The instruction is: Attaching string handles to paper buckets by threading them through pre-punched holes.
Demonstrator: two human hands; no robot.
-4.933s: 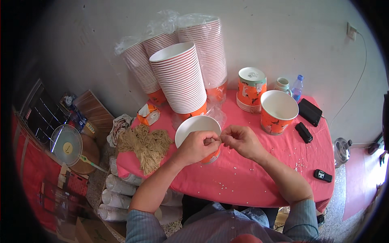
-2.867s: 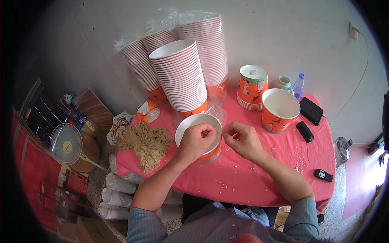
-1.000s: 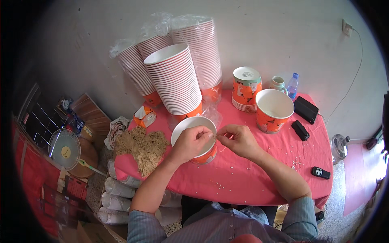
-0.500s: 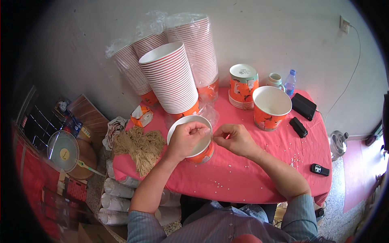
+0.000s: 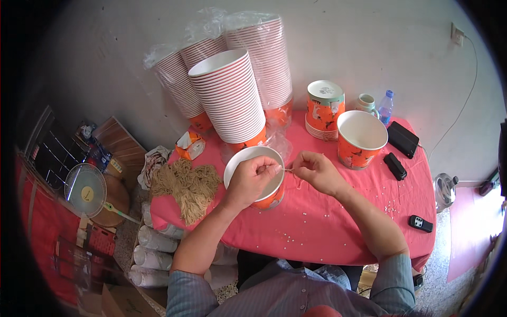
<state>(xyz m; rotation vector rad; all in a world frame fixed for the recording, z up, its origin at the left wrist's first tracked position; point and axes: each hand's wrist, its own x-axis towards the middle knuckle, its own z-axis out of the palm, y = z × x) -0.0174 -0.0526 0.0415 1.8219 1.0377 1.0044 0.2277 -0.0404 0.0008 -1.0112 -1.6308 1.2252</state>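
Observation:
My left hand is closed in a pinch over the rim of an open paper bucket, orange outside and white inside. Just right of it, my right hand pinches too. Between the fingertips of both hands runs a short, thin pale string, and a loose bit of it dangles under my right fingers. Left of the bucket lies a heap of tan strings. The inside of the bucket is partly hidden by my left hand.
Tall stacks of paper buckets, some in plastic, stand behind. To the right are another open bucket, upturned buckets, a mug, a bottle and a black pouch. Small white beads dot the red tablecloth.
My fingertips have drawn slightly apart, and the string now shows stretched between them. The whole view has shifted a little.

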